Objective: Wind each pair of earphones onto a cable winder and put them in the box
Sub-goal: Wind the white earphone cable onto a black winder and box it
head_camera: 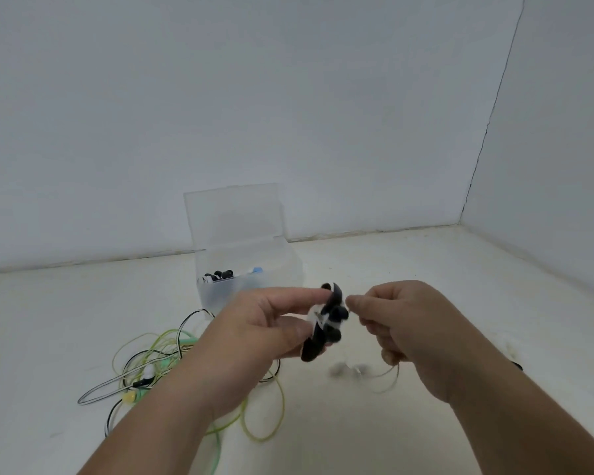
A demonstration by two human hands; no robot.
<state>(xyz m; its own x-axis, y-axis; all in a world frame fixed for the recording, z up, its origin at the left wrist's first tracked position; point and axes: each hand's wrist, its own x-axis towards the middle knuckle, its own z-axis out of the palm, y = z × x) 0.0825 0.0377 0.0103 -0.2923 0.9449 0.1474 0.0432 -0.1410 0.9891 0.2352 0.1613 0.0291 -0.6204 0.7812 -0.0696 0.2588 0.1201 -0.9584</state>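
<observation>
My left hand (254, 323) pinches a black and white cable winder (324, 323) with cord wound on it, held above the floor. Close beside it on the right, my right hand (402, 323) has curled fingers pinching a thin pale cord (388, 377) that droops below it to blurred white earbuds (348, 369). Behind the hands stands a clear plastic box (282, 269) with its lid (234, 214) upright; wound earphones (220, 275) lie inside. A tangle of yellow-green, mint and black-white earphone cables (158, 358) lies on the floor under my left forearm.
The pale floor meets white walls just behind the box, and a wall corner rises at the right. A dark object (515, 365) peeks out past my right wrist.
</observation>
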